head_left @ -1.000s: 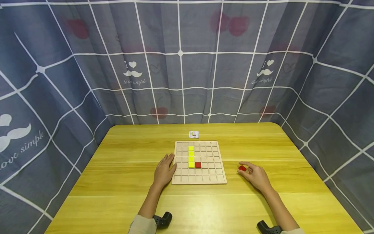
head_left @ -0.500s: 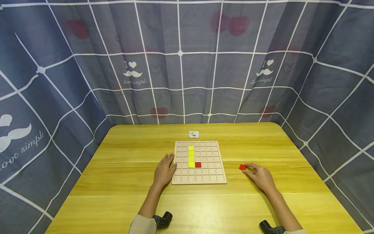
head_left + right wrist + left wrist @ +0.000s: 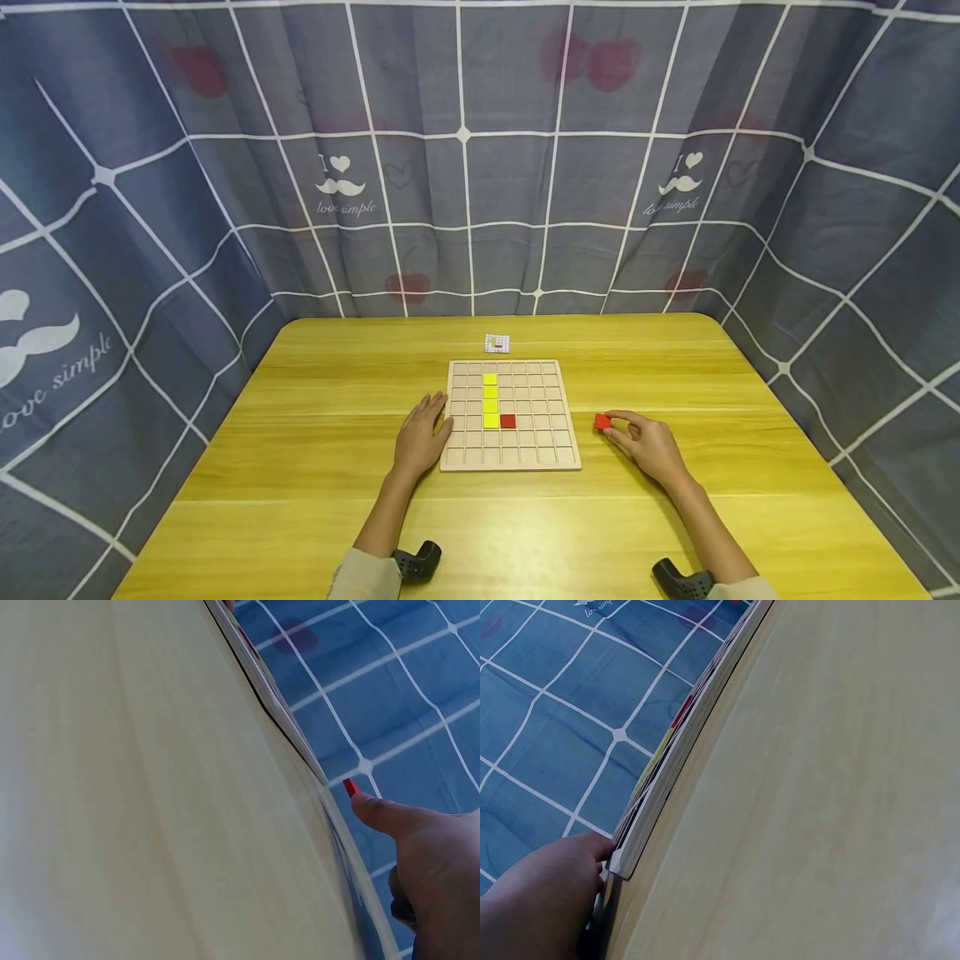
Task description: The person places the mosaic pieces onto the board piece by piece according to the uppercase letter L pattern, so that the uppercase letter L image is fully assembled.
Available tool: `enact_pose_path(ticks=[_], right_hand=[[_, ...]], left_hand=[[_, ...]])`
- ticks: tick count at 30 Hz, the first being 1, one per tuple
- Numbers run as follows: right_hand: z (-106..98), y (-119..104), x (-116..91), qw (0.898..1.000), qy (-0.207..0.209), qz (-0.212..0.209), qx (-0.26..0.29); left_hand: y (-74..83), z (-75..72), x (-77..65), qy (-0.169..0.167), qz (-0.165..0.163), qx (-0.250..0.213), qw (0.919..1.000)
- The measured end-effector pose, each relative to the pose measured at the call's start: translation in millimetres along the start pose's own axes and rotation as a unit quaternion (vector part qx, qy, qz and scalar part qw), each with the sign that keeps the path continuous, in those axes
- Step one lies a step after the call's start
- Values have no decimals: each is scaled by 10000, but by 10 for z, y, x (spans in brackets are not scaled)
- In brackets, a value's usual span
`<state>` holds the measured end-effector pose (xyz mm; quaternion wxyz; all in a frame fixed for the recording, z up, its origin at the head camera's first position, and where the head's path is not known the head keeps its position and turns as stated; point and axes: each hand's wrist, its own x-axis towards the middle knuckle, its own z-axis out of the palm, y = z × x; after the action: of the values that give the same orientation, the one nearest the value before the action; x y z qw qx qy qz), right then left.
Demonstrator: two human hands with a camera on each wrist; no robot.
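A pale wooden grid board (image 3: pixel 536 457) lies in the middle of the table. Several yellow square tiles (image 3: pixel 491 407) form a column in its cells, and one red tile (image 3: pixel 507 422) sits just right of the lowest yellow one. My left hand (image 3: pixel 420 437) rests at the board's left edge, fingers extended and thumb touching the rim; in the left wrist view the thumb meets the board's corner. Right of the board, my right hand (image 3: pixel 651 446) pinches a red square tile (image 3: pixel 602 422) between thumb and fingertips. That red tile (image 3: pixel 351 787) pokes past the thumb in the right wrist view.
A small card (image 3: pixel 497 343) printed with a grid pattern lies behind the board. The yellow wooden table (image 3: pixel 322 367) is enclosed by a dark checked curtain (image 3: pixel 502 183) at the back and sides. Black devices are strapped to both wrists.
My right hand first turned the red tile in its fingers, drawing slightly right, then moved left towards the board with it. The left hand stays where it was.
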<state>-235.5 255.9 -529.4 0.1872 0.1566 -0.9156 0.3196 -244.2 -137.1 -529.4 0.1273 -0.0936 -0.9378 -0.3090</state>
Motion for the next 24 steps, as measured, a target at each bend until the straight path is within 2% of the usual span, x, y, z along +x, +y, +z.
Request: enact_pose_path(ticks=[6,11,24], right_hand=[[187,-181,94,9988,-243,-260,336],[337,-354,195,9967,-217,-535,565],[670,-683,417,9951,-293,-772,544]], left_hand=[[3,9,-4,3,-20,-19,10000],[1,15,-11,16,-1,-47,10000],[-1,16,-3,44,45,16,10000]])
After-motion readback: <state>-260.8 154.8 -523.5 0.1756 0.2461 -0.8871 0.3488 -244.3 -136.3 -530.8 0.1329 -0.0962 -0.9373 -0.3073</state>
